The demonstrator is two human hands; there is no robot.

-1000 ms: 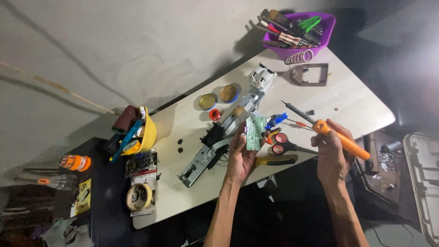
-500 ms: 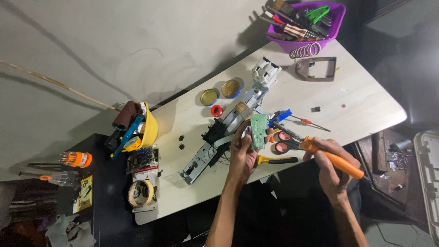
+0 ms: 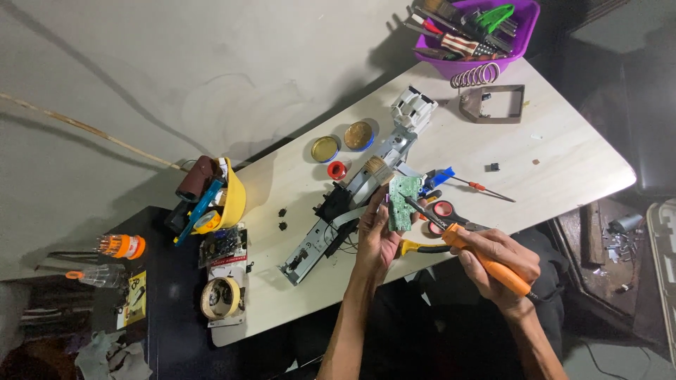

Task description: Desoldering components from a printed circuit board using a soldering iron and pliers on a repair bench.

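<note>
Over the near edge of the pale table [image 3: 563,162], a small green circuit board [image 3: 403,203] stands upright, pinched in the fingers of the left hand [image 3: 377,236]. The right hand [image 3: 501,266] is clenched around the orange handle of a soldering iron [image 3: 465,243]; a second ago its tip was raised well clear to the right, and now it has swung down to meet the board's edge, so work on the board looks under way. Just behind lie a long grey mechanism [image 3: 352,204], red-handled scissors [image 3: 440,211], two round tins [image 3: 343,141] and a purple tool basket [image 3: 521,28].
</note>
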